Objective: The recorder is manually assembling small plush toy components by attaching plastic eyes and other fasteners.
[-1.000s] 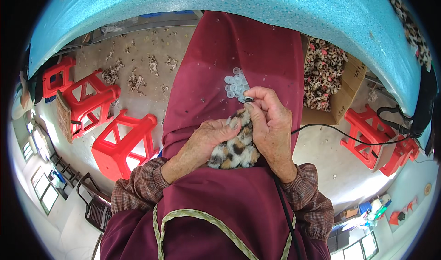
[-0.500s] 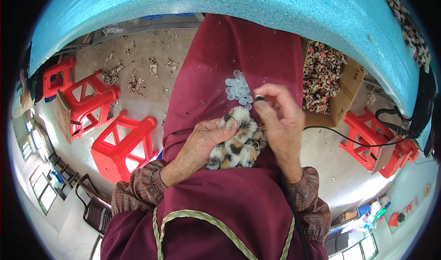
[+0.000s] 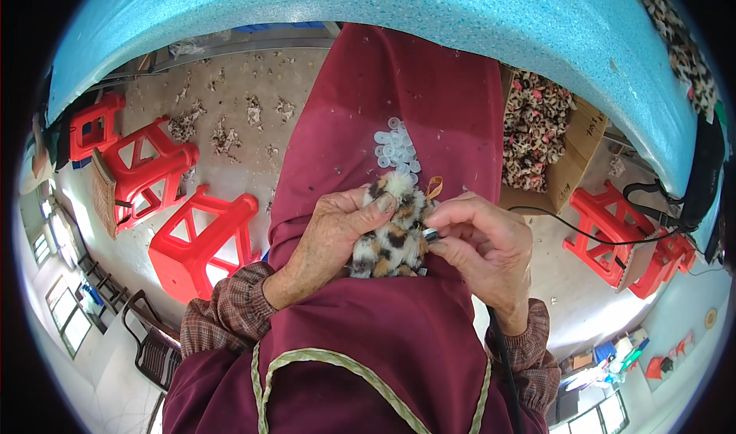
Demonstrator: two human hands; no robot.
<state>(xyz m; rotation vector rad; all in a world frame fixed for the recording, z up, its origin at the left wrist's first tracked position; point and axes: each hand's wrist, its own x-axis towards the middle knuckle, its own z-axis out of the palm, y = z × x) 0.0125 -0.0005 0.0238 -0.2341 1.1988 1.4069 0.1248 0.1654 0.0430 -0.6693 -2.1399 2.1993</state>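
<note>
A small furry plush toy (image 3: 396, 238), patched in white, tan, black and brown, rests on my lap over the maroon apron. My left hand (image 3: 337, 223) is closed round its left side, the thumb pressed on the fur near the top. On the opposite side, my right hand (image 3: 491, 246) pinches a small dark-and-pale piece (image 3: 430, 235) against the toy's edge; its exact kind is too small to make out. A thin tan ribbon loop (image 3: 435, 186) sticks up beside the toy. Just beyond lies a cluster of translucent white plastic discs (image 3: 396, 146) on the apron.
A blue speckled tabletop (image 3: 368, 4) curves across the far side. Right of my lap, a cardboard box (image 3: 586, 139) holds many patterned fur pieces. Red plastic stools (image 3: 203, 238) stand on both sides. Fur scraps (image 3: 225, 137) litter the floor, and a black cable (image 3: 563, 231) runs at the right.
My right hand has come down and nearer, bringing the small piece from above the toy to its right side. The ribbon loop now shows. My left hand keeps its hold.
</note>
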